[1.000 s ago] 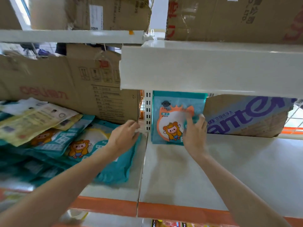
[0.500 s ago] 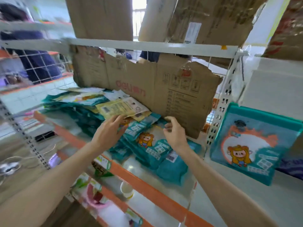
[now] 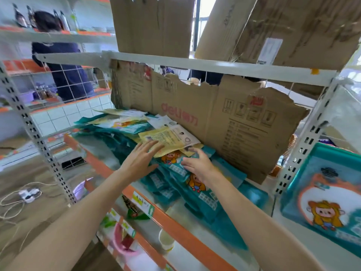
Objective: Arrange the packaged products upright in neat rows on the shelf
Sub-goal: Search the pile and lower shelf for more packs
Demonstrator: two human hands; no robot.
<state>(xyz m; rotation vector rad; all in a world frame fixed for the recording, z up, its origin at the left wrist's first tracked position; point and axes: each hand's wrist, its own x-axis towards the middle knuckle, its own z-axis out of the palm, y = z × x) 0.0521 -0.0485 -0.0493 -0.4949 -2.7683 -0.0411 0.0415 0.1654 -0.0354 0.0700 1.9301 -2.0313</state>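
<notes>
Perforated white steel upright stands at the far left of the heap of flat teal plastic packets with a cartoon figure; behind it, past a wire grid, a person in a dark blue top stands; the heap sprawls unsorted on the white shelf with an orange front edge, every packet lying flat; the left hand rests with straight, spread fingers on the heap's left side, fingertips on a pale yellow printed packet lying atop it, gripping nothing; just right of it the right hand lies on the heap with fingers loosely spread, likewise holding nothing; behind the heap leans a torn brown cardboard sheet with red lettering; well right of the heap, beyond a second upright, one teal packet with an orange-framed cartoon figure stands upright on the neighbouring shelf.
</notes>
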